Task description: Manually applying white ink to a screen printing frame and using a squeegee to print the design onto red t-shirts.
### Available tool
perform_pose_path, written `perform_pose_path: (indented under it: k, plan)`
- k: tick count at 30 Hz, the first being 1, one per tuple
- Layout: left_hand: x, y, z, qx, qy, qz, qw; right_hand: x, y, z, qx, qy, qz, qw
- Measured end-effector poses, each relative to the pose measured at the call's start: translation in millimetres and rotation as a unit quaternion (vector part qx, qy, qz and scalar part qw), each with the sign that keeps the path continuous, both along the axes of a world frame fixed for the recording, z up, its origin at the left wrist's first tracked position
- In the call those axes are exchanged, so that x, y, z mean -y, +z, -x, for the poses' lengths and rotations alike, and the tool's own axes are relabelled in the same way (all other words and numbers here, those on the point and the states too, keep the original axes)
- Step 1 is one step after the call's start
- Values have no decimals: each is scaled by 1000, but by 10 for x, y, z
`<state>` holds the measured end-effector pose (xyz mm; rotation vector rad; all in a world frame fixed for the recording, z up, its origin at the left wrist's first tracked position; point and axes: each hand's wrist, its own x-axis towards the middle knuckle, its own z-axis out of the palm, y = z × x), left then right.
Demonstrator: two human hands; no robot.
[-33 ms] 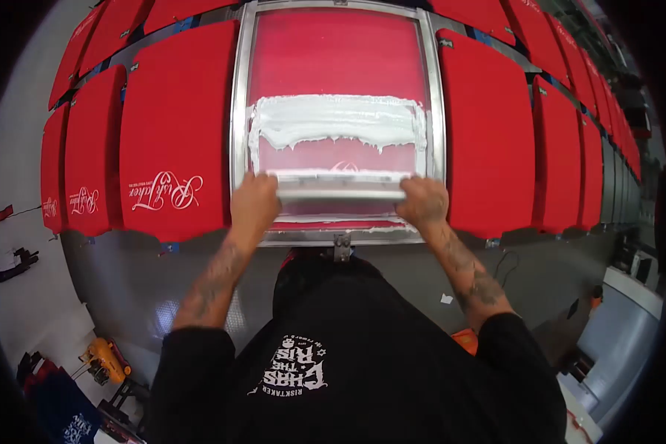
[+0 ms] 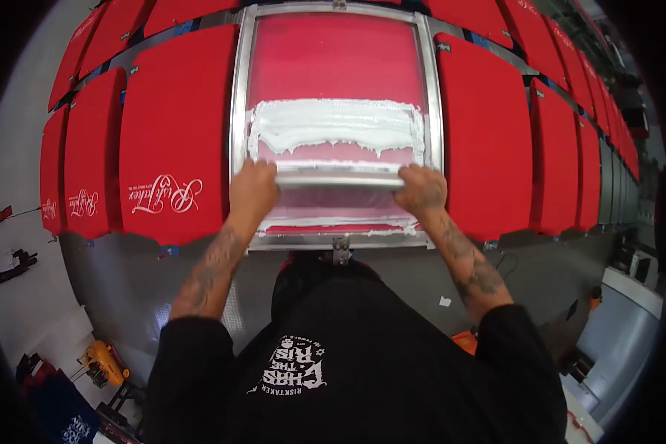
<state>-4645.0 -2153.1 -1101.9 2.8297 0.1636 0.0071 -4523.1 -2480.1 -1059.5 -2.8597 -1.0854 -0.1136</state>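
Both my hands grip a long squeegee (image 2: pixel 338 180) laid across a metal-framed printing screen (image 2: pixel 434 126). My left hand (image 2: pixel 254 194) is wrapped round its left end, and my right hand (image 2: pixel 422 195) closes on the right end. Thick white ink (image 2: pixel 333 124) lies in a ragged-edged band on the mesh, just beyond the squeegee. A thinner smear of ink (image 2: pixel 325 222) runs along the near end of the mesh. Red shows through the mesh. The squeegee's lower edge is partly hidden by ink and blurred.
Red shirts on flat boards flank the screen: a printed shirt (image 2: pixel 174 118) at left, a plain-looking shirt (image 2: pixel 488 140) at right, several more behind. A metal clamp (image 2: pixel 340 250) holds the frame's near edge. A yellow machine (image 2: pixel 102 362) stands on the floor, lower left.
My hands and the squeegee have moved slightly away from my body, nearer to the thick ink band. More of the mesh shows on the near side of the squeegee.
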Motion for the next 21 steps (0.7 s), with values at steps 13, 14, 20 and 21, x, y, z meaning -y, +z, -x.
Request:
perform_pose_path:
  k: [13, 14, 20, 21]
  plan:
    - [-984, 610, -1905, -179, -106, 24, 978, -725, 632, -1953, -248, -14, 55, 967]
    - [-1005, 656, -1936, -172, -103, 26, 979, -728, 709, -1975, -247, -15, 47, 968]
    - [-825, 373, -1890, -150, -75, 8, 986, -985, 336, -2158, -202, 14, 201, 958]
    - [-746, 324, -1751, 0, -53, -30, 998, -1035, 285, -2174, -205, 16, 199, 958]
